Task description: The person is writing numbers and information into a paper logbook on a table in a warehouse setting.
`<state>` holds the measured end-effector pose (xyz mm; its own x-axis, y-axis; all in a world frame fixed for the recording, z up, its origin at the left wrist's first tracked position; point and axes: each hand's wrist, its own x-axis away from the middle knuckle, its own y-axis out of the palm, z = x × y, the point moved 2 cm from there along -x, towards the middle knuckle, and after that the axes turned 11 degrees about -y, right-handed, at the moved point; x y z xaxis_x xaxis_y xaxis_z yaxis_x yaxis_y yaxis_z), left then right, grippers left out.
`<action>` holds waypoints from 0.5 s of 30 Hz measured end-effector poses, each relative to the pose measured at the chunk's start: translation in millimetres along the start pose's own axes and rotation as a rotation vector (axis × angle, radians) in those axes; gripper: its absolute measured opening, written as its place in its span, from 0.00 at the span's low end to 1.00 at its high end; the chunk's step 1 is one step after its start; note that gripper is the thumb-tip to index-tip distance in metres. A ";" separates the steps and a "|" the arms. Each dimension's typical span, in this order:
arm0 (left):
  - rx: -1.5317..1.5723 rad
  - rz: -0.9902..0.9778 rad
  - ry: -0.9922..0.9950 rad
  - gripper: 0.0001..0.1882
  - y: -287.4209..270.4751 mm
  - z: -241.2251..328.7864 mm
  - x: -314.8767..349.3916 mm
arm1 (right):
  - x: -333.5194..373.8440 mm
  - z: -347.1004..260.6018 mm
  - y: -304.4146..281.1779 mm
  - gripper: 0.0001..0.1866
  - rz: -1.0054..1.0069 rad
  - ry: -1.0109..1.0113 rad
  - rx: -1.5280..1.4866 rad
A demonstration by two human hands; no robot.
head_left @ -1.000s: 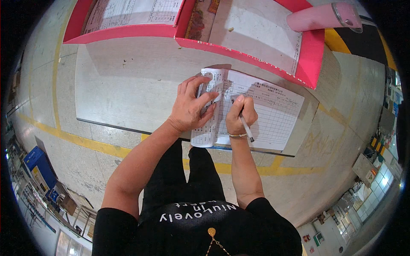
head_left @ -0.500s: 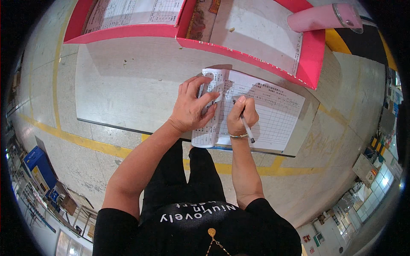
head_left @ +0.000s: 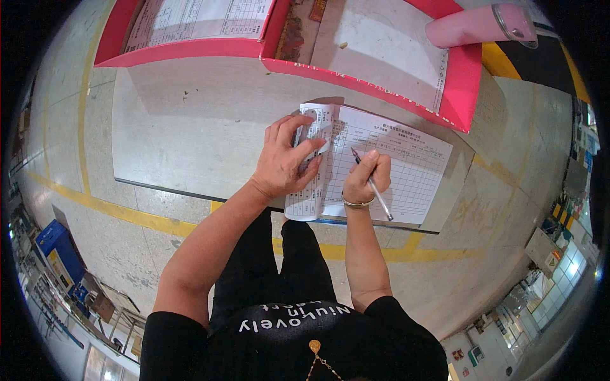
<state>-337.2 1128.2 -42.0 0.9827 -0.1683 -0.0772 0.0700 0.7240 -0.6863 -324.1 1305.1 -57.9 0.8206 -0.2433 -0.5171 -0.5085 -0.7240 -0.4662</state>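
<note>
On the tabletop [head_left: 190, 127], along its near edge, lies an open form pad [head_left: 406, 174], taken as landmark for all places. Printed grid and some handwriting visible on its upper lines. Turned-back pages [head_left: 304, 206] curl up along the pad's left side.

Left hand [head_left: 283, 155]: at the pad's left side, fingers spread, resting on the curled pages; no closed grip seen. Right hand [head_left: 370, 178]: over the pad's middle, fingers closed around a pen [head_left: 381, 203] with a pale barrel. Pen tilted, tip toward the pad's upper left; contact of tip with paper: cannot tell. Bracelet [head_left: 359, 204] on the right wrist, above the pad's lower part.

Beyond the pad: pink-red divided box [head_left: 462, 86], printed sheets [head_left: 381, 47] inside. Beyond the pad and to its right: pink bottle [head_left: 470, 26], overlapping the box's right end in view.
</note>
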 end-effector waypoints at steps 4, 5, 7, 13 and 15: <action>-0.005 0.002 0.004 0.20 2.4 1.2 1.0 | -8.1 16.5 -15.9 0.18 0.115 0.090 -0.113; 0.009 -0.006 0.022 0.20 4.2 1.8 1.3 | -12.9 22.2 -23.9 0.18 0.126 -0.025 -0.062; 0.033 0.043 -0.019 0.18 2.7 -0.2 3.4 | -18.3 39.5 -43.4 0.18 0.115 -0.013 -0.025; 0.047 0.040 0.006 0.19 7.3 -1.0 1.2 | -23.0 49.1 -70.1 0.17 -0.049 0.179 -0.098; 0.029 0.041 -0.009 0.18 7.7 -1.6 4.2 | -16.4 53.2 -76.5 0.17 -0.050 0.100 -0.047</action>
<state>-332.8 1132.0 -48.7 0.9864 -0.1321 -0.0981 0.0346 0.7495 -0.6611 -312.6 1398.8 -52.0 0.8680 -0.2672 -0.4185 -0.4548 -0.7661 -0.4541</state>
